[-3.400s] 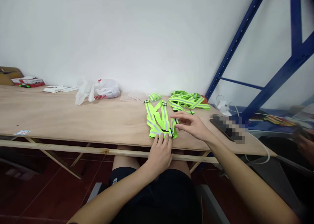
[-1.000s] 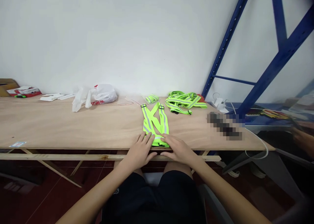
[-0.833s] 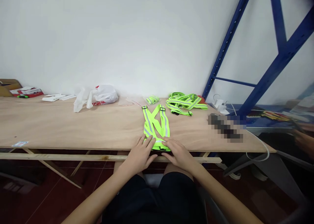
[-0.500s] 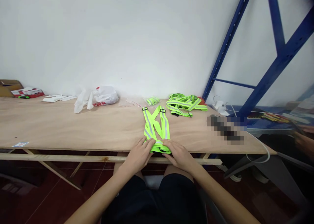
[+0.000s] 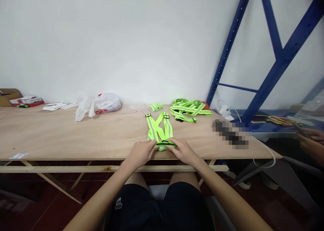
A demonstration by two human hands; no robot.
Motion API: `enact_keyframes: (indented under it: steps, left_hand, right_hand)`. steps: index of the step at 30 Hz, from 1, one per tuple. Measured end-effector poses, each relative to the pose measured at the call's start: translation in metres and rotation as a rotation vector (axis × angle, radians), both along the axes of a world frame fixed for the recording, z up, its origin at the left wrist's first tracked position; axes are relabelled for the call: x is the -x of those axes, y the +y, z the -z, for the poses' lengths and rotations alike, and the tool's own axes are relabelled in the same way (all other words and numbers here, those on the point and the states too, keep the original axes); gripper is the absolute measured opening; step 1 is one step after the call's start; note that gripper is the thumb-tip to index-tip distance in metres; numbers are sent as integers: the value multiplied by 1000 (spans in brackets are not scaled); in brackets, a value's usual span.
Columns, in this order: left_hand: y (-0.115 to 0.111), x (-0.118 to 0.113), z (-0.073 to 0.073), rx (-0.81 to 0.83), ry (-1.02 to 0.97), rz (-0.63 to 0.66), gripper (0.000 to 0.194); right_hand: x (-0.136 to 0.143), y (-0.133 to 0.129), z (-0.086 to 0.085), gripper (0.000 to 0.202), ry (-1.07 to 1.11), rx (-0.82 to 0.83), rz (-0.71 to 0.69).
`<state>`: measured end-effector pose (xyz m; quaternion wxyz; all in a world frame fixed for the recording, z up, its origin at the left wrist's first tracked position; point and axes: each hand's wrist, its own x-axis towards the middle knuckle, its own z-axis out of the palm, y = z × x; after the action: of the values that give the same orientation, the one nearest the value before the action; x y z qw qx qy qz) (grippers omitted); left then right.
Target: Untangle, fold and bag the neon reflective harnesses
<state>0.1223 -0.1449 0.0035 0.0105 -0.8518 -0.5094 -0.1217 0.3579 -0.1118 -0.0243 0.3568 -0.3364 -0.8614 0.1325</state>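
A neon-yellow reflective safety vest (image 5: 166, 128) made of straps lies on the wooden table in front of me, its two shoulder straps with black buckles pointing to the wall. Its near end is folded into a flat bundle with a dark edge showing. My left hand (image 5: 144, 152) grips the bundle's left end, thumb and fingers closed round it. At the right end my right hand (image 5: 182, 150) holds it in the same way. Behind the vest lies a small folded reflective bundle (image 5: 156, 106). A loose heap of reflective straps (image 5: 188, 108) sits to the right of that.
On the wooden table (image 5: 63, 136) stand a white plastic bag (image 5: 107, 102), white papers (image 5: 57, 106) and a red-and-white box (image 5: 26, 101). A blurred-out dark object (image 5: 230, 133) lies right, near a charger (image 5: 224, 110) and the blue rack (image 5: 229, 48). Another person's hand (image 5: 312, 141) shows far right.
Both hands have moved slightly away from me, rolling the vest's near end over toward the straps. The bundle's dark edge now faces up. The camera view has shifted a little.
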Motion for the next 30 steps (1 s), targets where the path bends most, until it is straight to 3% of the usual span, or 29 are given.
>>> enact_keyframes:
  steps: [4,9,14,18,22,30]
  left_hand:
    - [27,-7,-6,7,-16,-28,37]
    - [52,-14,9,-30,-7,-88,40]
    - [57,-14,22,-45,-59,-91,35]
    - [61,-11,23,42,-75,-9,38]
    - [60,-9,20,41,-106,32,39]
    - [28,0,13,32,-116,106,39]
  right_hand:
    - [5,25,-11,23,-114,20,69]
    - [12,33,-7,26,-353,-45,231]
    - [13,28,5,38,-325,-77,372]
    - [8,26,2,45,-329,61,297]
    - [2,27,-4,48,-332,88,209]
    - [-1,11,-9,49,-334,96,71]
